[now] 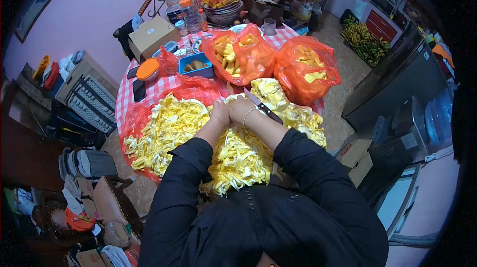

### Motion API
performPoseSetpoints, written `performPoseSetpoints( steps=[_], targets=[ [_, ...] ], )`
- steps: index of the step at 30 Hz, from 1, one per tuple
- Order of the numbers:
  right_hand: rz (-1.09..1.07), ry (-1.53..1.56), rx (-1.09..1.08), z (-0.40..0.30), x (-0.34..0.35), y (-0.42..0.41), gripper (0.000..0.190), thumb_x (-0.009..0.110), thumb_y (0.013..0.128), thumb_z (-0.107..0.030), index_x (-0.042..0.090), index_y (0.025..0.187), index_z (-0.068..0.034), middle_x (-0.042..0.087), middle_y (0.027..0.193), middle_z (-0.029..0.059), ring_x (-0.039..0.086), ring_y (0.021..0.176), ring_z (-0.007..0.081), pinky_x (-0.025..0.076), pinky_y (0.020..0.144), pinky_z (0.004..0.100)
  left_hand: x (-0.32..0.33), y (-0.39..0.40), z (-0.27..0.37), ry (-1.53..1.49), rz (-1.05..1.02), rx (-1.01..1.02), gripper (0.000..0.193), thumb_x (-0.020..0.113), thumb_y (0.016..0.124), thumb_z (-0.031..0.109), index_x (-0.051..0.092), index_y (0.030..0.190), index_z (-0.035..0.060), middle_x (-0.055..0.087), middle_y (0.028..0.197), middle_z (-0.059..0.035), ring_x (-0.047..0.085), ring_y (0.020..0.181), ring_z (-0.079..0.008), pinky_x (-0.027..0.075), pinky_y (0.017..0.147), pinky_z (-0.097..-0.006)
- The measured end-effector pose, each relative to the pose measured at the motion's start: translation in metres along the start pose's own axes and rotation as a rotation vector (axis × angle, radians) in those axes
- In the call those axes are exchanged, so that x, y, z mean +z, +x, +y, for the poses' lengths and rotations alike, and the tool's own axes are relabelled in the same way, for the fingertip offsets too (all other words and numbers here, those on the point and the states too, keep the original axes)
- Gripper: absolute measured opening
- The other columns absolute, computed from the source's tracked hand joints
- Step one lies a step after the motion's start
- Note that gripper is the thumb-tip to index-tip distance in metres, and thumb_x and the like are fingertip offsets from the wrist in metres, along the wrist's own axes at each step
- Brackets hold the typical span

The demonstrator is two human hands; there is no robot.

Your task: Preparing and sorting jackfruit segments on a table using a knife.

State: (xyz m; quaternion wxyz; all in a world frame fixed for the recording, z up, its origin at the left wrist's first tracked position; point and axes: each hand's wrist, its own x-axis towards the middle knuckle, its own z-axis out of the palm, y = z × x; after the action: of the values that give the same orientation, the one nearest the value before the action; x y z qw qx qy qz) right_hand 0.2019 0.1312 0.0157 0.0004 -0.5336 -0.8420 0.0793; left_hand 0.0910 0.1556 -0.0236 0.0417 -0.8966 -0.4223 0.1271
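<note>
My left hand and my right hand meet over a heap of shredded yellow-white fruit strands, which look like jackfruit rags. Both hands are curled, and their fingers are hidden from above. Pale fruit flesh shows just past the knuckles; whether it is gripped cannot be made out. Just right of my right hand lies a knife with a dark riveted handle, its blade pointing away from me. Beyond it rests a chunk of cut jackfruit. More strands fill a spread red plastic bag on the left.
Two red plastic bags of yellow fruit pieces stand farther back on the checked tablecloth. Left of them are a blue container, an orange-lidded tub, a phone and a cardboard box. A refrigerator stands right.
</note>
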Motion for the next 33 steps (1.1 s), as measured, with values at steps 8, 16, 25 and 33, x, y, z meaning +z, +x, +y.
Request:
performPoseSetpoints(
  steps=[8, 16, 25, 33],
  targets=[
    [0.171, -0.117, 0.101, -0.006, 0.021, -0.020, 0.020, 0.046, 0.076, -0.016, 0.062, 0.080, -0.006, 0.059, 0.092, 0.0102, 0.050, 0.095, 0.0252, 0.042, 0.076, 0.0397, 0.029, -0.013, -0.012, -0.429, 0.428, -0.060, 0.018, 0.056, 0.072, 0.018, 0.057, 0.088, 0.0088, 0.061, 0.075, -0.0119, 0.060, 0.073, -0.0284, 0.043, 0.063, -0.0429],
    [0.257, -0.373, 0.012, -0.025, 0.041, -0.026, 0.021, 0.045, 0.077, -0.014, 0.063, 0.083, -0.006, 0.060, 0.085, 0.0065, 0.051, 0.087, 0.0205, 0.040, 0.069, 0.0319, -0.010, -0.008, -0.012, 0.059, 0.242, 0.034, 0.028, 0.046, 0.078, 0.032, 0.062, 0.093, 0.0148, 0.063, 0.082, -0.0007, 0.054, 0.094, -0.0216, 0.033, 0.082, -0.0421],
    [0.124, -0.381, -0.015, -0.017, 0.033, -0.028, 0.022, 0.045, 0.077, -0.017, 0.062, 0.087, -0.006, 0.059, 0.085, 0.0054, 0.051, 0.085, 0.0181, 0.040, 0.065, 0.0292, -0.010, 0.022, -0.013, -0.047, -0.091, 0.053, 0.021, 0.051, 0.074, 0.026, 0.062, 0.082, 0.0091, 0.063, 0.077, -0.0110, 0.062, 0.076, -0.0266, 0.046, 0.067, -0.0421],
    [0.150, -0.090, -0.015, -0.012, 0.019, -0.018, 0.019, 0.050, 0.072, -0.020, 0.063, 0.077, -0.007, 0.061, 0.078, 0.0089, 0.057, 0.077, 0.0230, 0.044, 0.065, 0.0330, 0.022, -0.009, -0.019, -0.984, 0.699, -0.411, 0.029, 0.055, 0.079, 0.030, 0.057, 0.085, 0.0016, 0.059, 0.076, -0.0221, 0.059, 0.071, -0.0348, 0.046, 0.061, -0.0427]
  ],
)
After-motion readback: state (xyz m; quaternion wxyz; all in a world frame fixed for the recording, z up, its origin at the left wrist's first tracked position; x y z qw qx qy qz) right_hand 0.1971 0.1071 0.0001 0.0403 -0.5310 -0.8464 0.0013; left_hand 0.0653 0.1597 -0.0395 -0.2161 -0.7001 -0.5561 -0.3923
